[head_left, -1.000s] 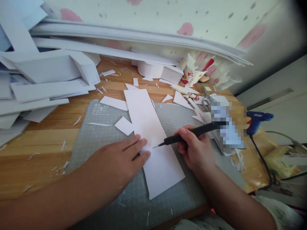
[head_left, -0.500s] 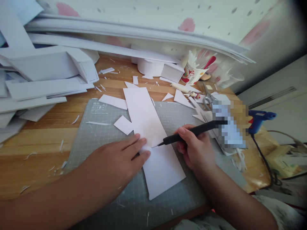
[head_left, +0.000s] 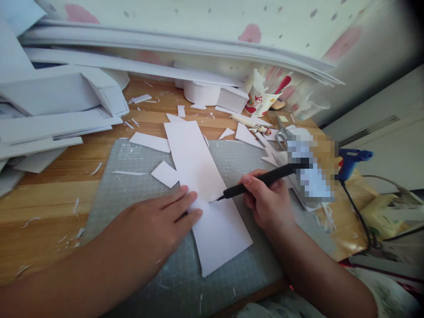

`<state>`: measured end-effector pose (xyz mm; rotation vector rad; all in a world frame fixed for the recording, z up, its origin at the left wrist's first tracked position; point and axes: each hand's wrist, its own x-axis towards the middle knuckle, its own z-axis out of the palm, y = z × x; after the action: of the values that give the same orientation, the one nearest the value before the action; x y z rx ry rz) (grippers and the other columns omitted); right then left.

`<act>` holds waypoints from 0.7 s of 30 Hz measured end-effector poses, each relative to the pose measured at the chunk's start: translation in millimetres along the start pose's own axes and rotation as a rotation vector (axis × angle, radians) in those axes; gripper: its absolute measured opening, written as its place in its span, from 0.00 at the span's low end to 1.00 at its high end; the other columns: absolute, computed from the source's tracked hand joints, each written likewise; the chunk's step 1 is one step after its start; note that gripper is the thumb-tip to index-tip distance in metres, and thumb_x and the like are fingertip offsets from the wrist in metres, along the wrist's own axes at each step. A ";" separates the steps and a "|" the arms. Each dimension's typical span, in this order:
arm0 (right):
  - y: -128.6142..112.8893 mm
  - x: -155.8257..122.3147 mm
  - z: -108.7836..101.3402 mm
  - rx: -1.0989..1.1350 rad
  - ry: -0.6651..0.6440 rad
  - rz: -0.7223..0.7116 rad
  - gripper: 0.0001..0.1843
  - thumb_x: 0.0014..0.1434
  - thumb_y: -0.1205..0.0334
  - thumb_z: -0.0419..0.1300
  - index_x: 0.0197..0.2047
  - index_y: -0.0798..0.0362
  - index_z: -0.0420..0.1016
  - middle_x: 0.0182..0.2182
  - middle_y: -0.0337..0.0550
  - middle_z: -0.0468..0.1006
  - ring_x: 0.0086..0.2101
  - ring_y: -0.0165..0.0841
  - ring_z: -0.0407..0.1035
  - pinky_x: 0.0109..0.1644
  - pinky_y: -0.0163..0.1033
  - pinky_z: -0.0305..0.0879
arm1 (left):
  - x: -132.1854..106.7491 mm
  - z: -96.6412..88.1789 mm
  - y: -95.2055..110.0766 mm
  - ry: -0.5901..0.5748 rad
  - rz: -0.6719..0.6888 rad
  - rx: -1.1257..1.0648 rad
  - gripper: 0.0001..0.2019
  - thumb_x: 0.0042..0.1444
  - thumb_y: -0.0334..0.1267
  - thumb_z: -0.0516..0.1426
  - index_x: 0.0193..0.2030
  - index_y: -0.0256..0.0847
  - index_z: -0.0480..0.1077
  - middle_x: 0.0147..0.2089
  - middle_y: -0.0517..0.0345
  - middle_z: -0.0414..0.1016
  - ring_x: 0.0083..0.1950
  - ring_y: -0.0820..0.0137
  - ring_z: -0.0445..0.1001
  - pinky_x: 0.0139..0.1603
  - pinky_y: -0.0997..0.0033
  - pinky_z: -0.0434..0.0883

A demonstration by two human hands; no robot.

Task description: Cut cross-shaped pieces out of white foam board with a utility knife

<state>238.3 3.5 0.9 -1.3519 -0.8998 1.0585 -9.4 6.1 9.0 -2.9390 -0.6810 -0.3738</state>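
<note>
The sheet [head_left: 220, 236] lies on the mat [head_left: 129, 190], running from near the mat's near edge to past its far edge, where its far end reaches onto the table [head_left: 59, 185]. The left hand [head_left: 162, 221] rests with fingers extended and slightly parted on the left edge of the sheet; its grip encloses nothing. The fingertips conceal part of that edge, and the forearm covers the mat's near left corner. The right hand [head_left: 273, 203] has its grip closed around the knife [head_left: 271, 176], which is tilted with the tip at the sheet. Whether the fine line at the tip is blade or cut cannot be made out. The rear end of the knife runs into a pixelated patch [head_left: 311, 176], which also masks the objects toward the table's right edge and part of the glue gun [head_left: 354, 159]. The scissors [head_left: 281, 132] lie toward the table's far right corner, only partly visible. The frame cuts off the pile [head_left: 59, 123] at left.
</note>
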 end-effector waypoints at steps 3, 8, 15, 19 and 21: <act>0.3 1.2 -2.6 -0.025 -0.002 -0.015 0.18 0.48 0.51 0.73 0.23 0.54 0.74 0.11 0.30 0.63 0.13 0.23 0.53 0.14 0.30 0.47 | -1.5 2.7 -0.1 -0.007 -0.008 -0.011 0.26 0.54 0.21 0.45 0.53 0.39 0.75 0.58 0.45 0.78 0.57 0.55 0.78 0.48 0.58 0.80; 0.7 4.0 -7.7 -0.043 0.017 -0.042 0.18 0.48 0.51 0.73 0.23 0.54 0.74 0.11 0.31 0.64 0.13 0.23 0.54 0.14 0.30 0.47 | -5.2 7.9 -0.7 -0.011 -0.038 -0.050 0.25 0.58 0.21 0.45 0.55 0.42 0.74 0.60 0.48 0.77 0.60 0.57 0.76 0.51 0.59 0.79; -2.7 10.1 -17.3 -0.101 0.054 -0.076 0.16 0.47 0.52 0.73 0.24 0.54 0.74 0.12 0.31 0.65 0.14 0.24 0.55 0.15 0.31 0.49 | -3.0 1.5 -1.3 -0.073 -0.037 -0.084 0.28 0.54 0.19 0.46 0.56 0.41 0.75 0.61 0.47 0.76 0.60 0.56 0.76 0.53 0.57 0.79; -5.7 13.9 -22.7 -0.109 0.022 -0.084 0.16 0.47 0.53 0.73 0.23 0.53 0.74 0.12 0.30 0.64 0.13 0.23 0.54 0.15 0.31 0.47 | -0.5 -0.7 -2.0 -0.052 -0.003 -0.052 0.28 0.52 0.18 0.46 0.54 0.39 0.76 0.59 0.46 0.78 0.58 0.54 0.78 0.47 0.56 0.81; -6.1 16.3 -25.5 -0.100 0.023 -0.096 0.16 0.46 0.53 0.74 0.23 0.54 0.75 0.13 0.30 0.65 0.13 0.23 0.54 0.15 0.31 0.47 | 0.1 -1.0 -2.8 -0.042 0.003 -0.041 0.29 0.52 0.18 0.45 0.54 0.39 0.76 0.59 0.46 0.78 0.57 0.55 0.78 0.47 0.56 0.82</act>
<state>267.8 11.6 4.4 -1.3863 -1.0020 0.9333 -10.8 8.5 10.2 -2.9938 -0.6820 -0.3302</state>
